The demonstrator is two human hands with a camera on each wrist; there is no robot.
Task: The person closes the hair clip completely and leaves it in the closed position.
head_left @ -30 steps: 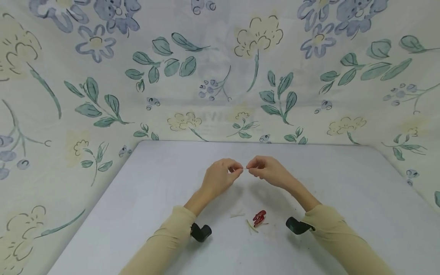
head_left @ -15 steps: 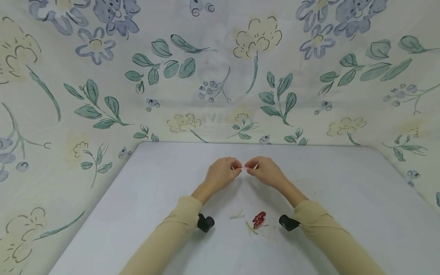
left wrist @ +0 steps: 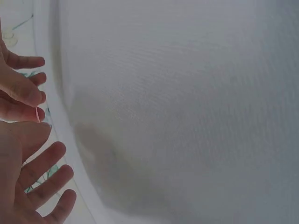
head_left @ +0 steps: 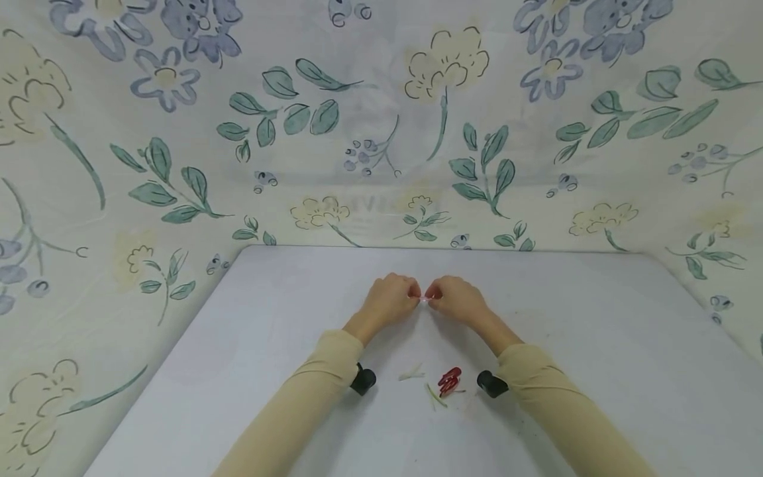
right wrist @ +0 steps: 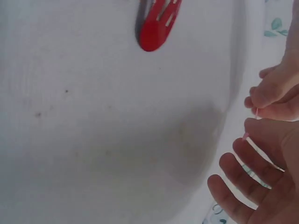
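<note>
In the head view my left hand (head_left: 390, 298) and right hand (head_left: 459, 301) meet fingertip to fingertip over the far middle of the table. A thin pink strand (head_left: 424, 299) stretches between them, each hand pinching it between thumb and finger. The left wrist view shows the short pale stretch of strand (left wrist: 38, 114) bridging the two pinches; the left hand's other fingers spread apart. Seen from the right wrist, a pink end (right wrist: 245, 136) pokes out beside the right thumb. Most of the strand is hidden in the fingers.
Nearer me on the white table (head_left: 286, 371) lies a glossy red slotted piece (head_left: 450, 381), like a hair clip. Beside it are a thin yellow-green strip (head_left: 436, 396) and pale thin strips (head_left: 411, 374). A floral cloth (head_left: 369, 165) hangs behind the table.
My wrists and forearms have drawn inward, and both hands have dipped slightly, with the pink strand showing more plainly between the fingertips. The things lying on the table have not moved.
</note>
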